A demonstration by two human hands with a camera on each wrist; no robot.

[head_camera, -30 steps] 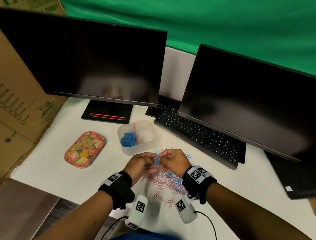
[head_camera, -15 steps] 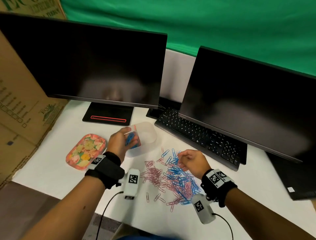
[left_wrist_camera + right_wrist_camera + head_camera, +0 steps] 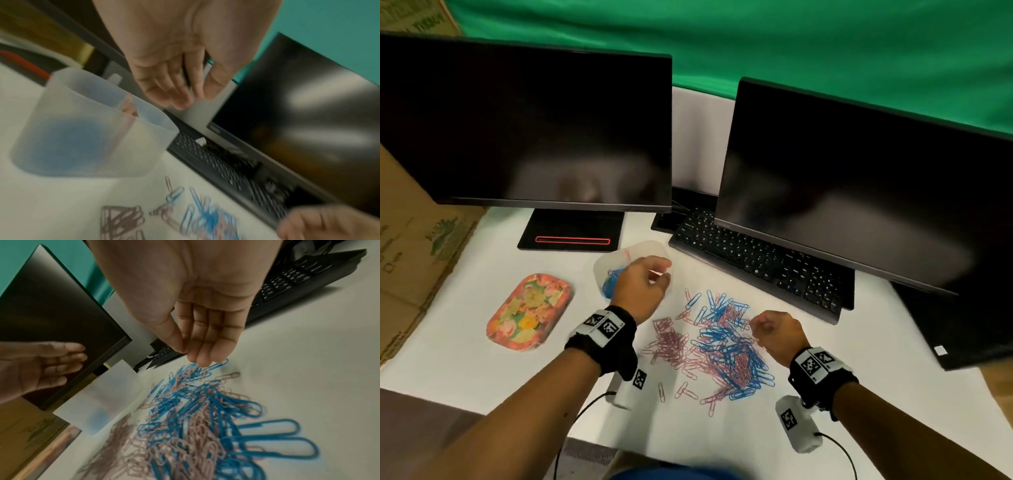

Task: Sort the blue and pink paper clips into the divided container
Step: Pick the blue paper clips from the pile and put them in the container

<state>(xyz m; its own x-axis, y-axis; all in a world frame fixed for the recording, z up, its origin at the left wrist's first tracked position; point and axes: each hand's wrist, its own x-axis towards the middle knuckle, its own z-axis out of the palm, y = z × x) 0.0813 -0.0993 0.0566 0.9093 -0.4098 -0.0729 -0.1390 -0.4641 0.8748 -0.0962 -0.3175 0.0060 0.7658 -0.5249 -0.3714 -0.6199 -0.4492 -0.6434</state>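
Note:
A loose pile of blue and pink paper clips lies on the white table. Behind it to the left stands the translucent divided container. Its left compartment holds blue clips. My left hand hovers over the container's right side, fingers relaxed and apart, with nothing seen in them. My right hand hangs over the pile's far right edge. Its fingers point down, thumb against the forefinger, tips just above a blue clip.
A black keyboard runs behind the pile under the right monitor. The left monitor and its stand sit behind the container. A floral tray lies at the left, beside a cardboard box.
One second ago both hands held blue clips together above the pile. The left hand then went to the container's blue side and has shifted right; the right hand dropped to the pile's right edge.

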